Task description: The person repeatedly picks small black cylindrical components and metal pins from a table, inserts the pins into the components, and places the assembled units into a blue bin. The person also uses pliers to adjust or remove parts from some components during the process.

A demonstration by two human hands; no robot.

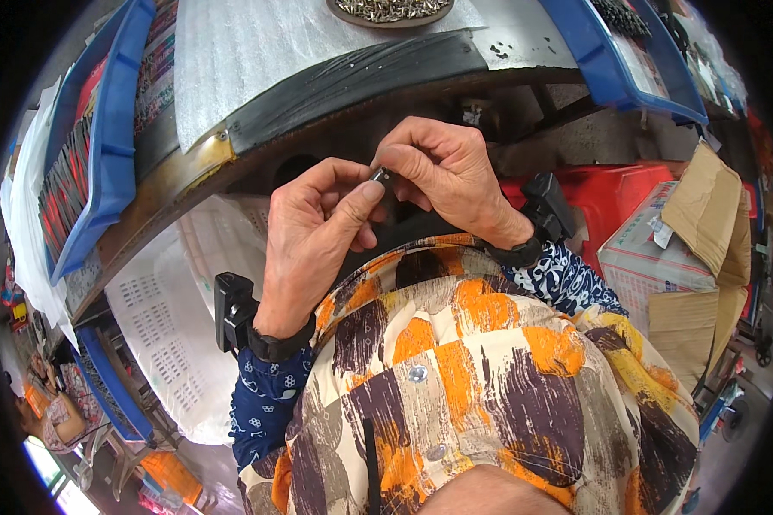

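Note:
Both hands are raised close together in front of my chest, just off the table's near edge. Between the thumb and fingers of my left hand (313, 227) is pinched a small dark piece with a shiny spot (380, 177). My right hand (447, 176) closes thumb and forefinger at the upper end of that piece. Whatever those right fingertips grip is hidden or too small to name. Beyond the hands, a round bowl (342, 14) full of small metal pins or screws stands on the table.
White foam sheet (258, 60) covers part of the table, edged with black wrap (361, 77). A blue bin (116, 154) of dark and red strips stands left; another blue bin (605, 73) stands right. Beside me are an open cardboard box (653, 257) and a white sack (163, 318).

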